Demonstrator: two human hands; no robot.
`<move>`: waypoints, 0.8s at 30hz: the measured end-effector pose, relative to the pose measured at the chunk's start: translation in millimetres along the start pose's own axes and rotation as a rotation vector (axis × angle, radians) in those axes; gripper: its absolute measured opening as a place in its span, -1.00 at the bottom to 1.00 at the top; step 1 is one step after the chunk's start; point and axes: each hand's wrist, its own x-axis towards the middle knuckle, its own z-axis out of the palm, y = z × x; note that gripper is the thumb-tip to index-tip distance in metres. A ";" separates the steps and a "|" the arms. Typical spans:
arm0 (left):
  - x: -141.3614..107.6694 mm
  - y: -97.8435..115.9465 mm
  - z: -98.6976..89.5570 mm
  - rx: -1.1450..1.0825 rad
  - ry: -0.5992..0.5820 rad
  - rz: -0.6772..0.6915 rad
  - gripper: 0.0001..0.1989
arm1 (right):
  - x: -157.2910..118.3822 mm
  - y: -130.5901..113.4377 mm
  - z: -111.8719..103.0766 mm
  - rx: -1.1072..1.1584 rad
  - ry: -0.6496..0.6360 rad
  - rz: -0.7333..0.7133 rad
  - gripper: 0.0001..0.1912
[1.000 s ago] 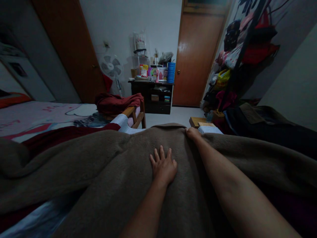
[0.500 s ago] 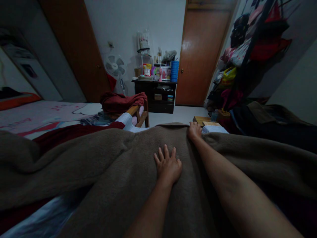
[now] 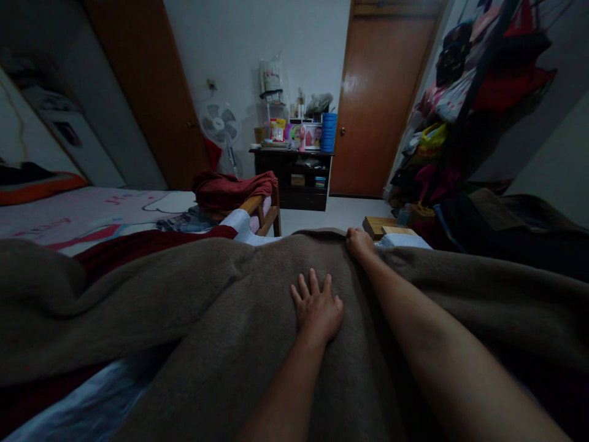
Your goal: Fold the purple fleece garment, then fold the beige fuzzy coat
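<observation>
A white fan [image 3: 221,126] stands beside a dark cabinet [image 3: 304,200] topped by a blue container [image 3: 328,132], near a wooden door [image 3: 380,104]

Dim light, door [image 3: 385,101] glare (faint), stretched edges

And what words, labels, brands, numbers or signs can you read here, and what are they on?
None reads clearly.
Pink lettering on the bedspread: too blurred.
Yellow-and-red packet on the dark cabinet: any print is too small.
Brown garment under the hands: no lettering visible.
</observation>
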 end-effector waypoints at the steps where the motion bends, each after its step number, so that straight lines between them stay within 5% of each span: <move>1: -0.1 0.0 0.1 0.002 0.000 0.002 -0.39 | -0.3 -1.3 -0.1 0.003 0.001 0.001 -0.62; 15: -0.3 1.2 -2.4 -0.050 0.022 -0.011 -0.40 | -0.4 -9.6 2.6 0.063 0.105 0.052 -0.56; 24: -1.2 1.1 -1.4 -0.048 0.034 -0.005 -0.39 | -19.6 2.6 10.8 0.056 0.056 -0.104 -0.65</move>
